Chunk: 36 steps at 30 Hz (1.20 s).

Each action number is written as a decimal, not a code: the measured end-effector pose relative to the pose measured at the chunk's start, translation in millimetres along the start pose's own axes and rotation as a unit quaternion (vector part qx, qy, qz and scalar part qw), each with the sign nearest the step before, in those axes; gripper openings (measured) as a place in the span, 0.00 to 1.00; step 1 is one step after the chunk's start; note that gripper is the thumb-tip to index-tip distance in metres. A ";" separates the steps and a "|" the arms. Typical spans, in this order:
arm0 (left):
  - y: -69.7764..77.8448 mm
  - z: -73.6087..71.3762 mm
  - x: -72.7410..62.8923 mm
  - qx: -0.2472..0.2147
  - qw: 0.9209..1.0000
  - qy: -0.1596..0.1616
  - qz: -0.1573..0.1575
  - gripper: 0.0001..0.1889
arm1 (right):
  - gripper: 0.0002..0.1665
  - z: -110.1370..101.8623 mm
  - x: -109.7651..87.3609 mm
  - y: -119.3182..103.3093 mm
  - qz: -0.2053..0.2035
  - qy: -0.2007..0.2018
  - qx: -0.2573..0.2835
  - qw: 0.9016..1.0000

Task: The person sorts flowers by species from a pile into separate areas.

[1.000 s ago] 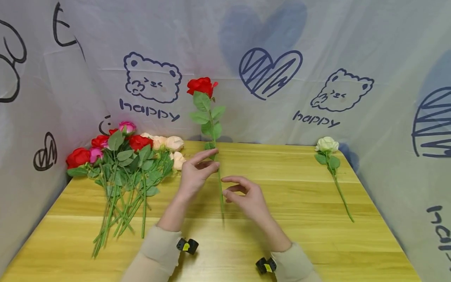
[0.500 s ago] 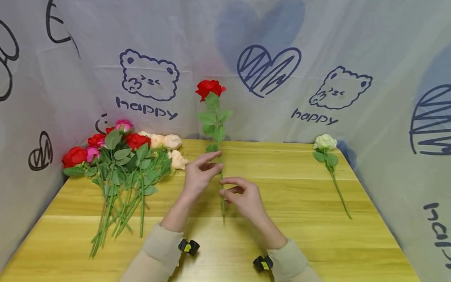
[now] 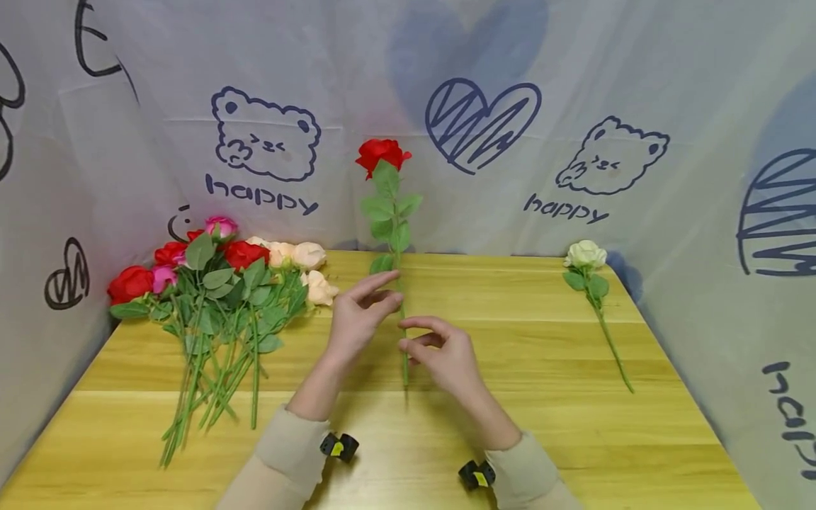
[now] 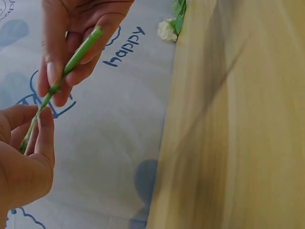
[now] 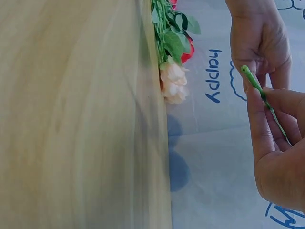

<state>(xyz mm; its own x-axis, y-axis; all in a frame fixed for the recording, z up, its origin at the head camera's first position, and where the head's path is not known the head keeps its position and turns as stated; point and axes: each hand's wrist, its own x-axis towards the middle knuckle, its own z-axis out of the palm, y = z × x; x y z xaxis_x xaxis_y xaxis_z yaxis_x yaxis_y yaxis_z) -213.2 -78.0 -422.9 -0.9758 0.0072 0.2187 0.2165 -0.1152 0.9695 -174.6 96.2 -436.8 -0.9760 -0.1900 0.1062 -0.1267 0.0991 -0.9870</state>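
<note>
Two-handed hold on the red rose (image 3: 386, 178); pinched by the left hand (image 3: 360, 315) between thumb and fingers, just below the lowest leaf; pinched also by the right hand (image 3: 449, 350), lower on the stem (image 3: 405, 372), with the cut end poking out past the grip; held off the table (image 3: 542, 411), bloom pointing away from the body. Nearer the body than the rose, beige sleeves (image 3: 274, 453) and black wrist cameras (image 3: 340, 447), with wood beneath; left of the rose, near but apart, heaped with stems crossed, a pile of roses (image 3: 219, 297) in red, pink and peach, reaching almost to the left edge at the back corner; right of the rose, well apart, a white rose (image 3: 586, 255), bloom close to the back-right corner; between the two, a wide stretch of tabletop with room to move; behind the red rose, the back edge, closed off by a cloth (image 3: 382, 64) drawn with bears and hearts.
</note>
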 end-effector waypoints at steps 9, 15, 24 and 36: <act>8.2 -16.9 -3.8 0.044 0.999 -0.008 0.021 0.20 | 0.17 -21.3 -2.6 -2.7 0.004 0.017 -0.025 1.000; 13.1 -43.6 -6.5 0.086 0.996 0.003 0.040 0.21 | 0.17 -44.2 -6.5 -0.1 0.007 0.031 -0.046 0.998; 17.3 -101.1 -18.5 0.205 0.979 0.015 0.002 0.21 | 0.18 -83.7 -15.6 12.0 0.048 0.042 -0.096 0.993; 19.0 -181.3 -32.5 0.316 0.945 0.014 -0.084 0.27 | 0.21 -130.6 -18.0 31.5 0.115 0.020 -0.171 0.978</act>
<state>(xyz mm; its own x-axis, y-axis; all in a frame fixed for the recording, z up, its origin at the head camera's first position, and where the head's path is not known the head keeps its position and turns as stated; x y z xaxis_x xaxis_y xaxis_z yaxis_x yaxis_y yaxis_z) -183.2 -260.5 -431.7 -0.9966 -0.0550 0.0616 0.0258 0.5009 0.8651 -184.1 230.3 -454.1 -0.9910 -0.0863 -0.1020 0.0516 0.4569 -0.8880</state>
